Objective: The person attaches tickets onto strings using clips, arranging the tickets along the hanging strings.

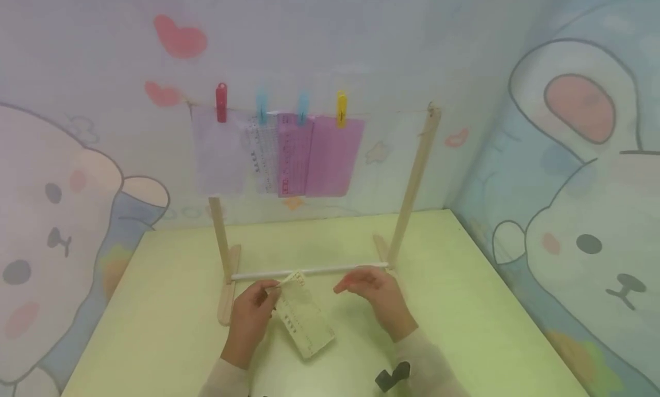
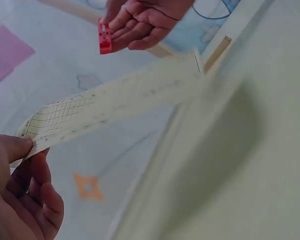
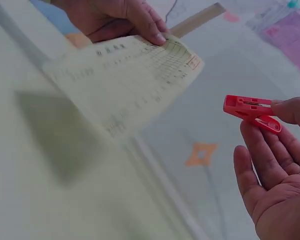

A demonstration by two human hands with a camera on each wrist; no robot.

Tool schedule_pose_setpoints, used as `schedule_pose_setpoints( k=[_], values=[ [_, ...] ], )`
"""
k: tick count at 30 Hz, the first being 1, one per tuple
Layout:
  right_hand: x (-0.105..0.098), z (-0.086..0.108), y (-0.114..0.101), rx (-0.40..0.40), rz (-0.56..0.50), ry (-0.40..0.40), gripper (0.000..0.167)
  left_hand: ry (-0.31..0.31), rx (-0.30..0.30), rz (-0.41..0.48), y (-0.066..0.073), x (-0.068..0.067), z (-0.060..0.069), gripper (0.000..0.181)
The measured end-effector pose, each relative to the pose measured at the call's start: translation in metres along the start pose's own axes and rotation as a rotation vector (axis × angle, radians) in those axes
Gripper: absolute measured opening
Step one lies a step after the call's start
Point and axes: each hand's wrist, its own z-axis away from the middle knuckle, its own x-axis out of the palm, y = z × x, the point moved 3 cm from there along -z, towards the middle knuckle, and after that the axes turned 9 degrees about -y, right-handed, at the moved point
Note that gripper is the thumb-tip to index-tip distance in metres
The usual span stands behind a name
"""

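Note:
A pale yellow printed paper slip (image 1: 305,317) hangs from my left hand (image 1: 252,314), which pinches one corner between thumb and fingers. In the left wrist view the slip (image 2: 115,100) stretches away from the fingertips, its grid lines near the pinch. My right hand (image 1: 378,299) is to the right of the slip, apart from it. Between its thumb and fingers it holds a red clothespin (image 3: 252,112), clearest in the right wrist view. Above both hands, a string (image 1: 397,111) carries several papers hung with clothespins, among them a pink sheet (image 1: 334,156) under a yellow clothespin (image 1: 341,109).
Wooden posts (image 1: 415,185) hold up the string, joined low down by a white rod (image 1: 319,269). At the string's left, a red clothespin (image 1: 221,103) grips a pale sheet (image 1: 219,156). The frame stands on a yellow-green table (image 1: 464,328) before walls with cartoon prints.

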Motion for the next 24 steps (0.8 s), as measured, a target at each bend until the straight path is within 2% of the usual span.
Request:
schedule_pose_setpoints(
  k=[4, 9, 12, 16, 20, 22, 24],
  values=[
    [-0.019, -0.008, -0.047, -0.087, 0.012, -0.006, 0.022, 0.007, 0.114, -0.033, 0.038, 0.001, -0.015, 0.016],
    [-0.04, -0.026, -0.12, -0.19, 0.045, 0.006, 0.025, 0.011, 0.324, -0.118, 0.105, -0.001, -0.039, 0.026],
    [-0.046, -0.036, -0.164, -0.252, 0.096, 0.018, 0.024, 0.003, 0.399, -0.15, 0.142, -0.003, -0.052, 0.023],
    [-0.05, -0.052, -0.216, -0.332, 0.158, 0.027, 0.02, 0.012, 0.425, -0.155, 0.185, -0.003, -0.068, 0.013],
    [-0.057, -0.074, -0.257, -0.396, 0.223, 0.047, 0.015, 0.025, 0.433, -0.119, 0.221, 0.003, -0.086, 0.009],
    [-0.061, -0.084, -0.274, -0.409, 0.248, 0.059, 0.014, 0.028, 0.422, -0.096, 0.237, 0.008, -0.095, 0.011],
    [-0.064, -0.094, -0.29, -0.417, 0.255, 0.064, 0.014, 0.021, 0.384, -0.07, 0.251, 0.014, -0.104, 0.014]
  ],
)
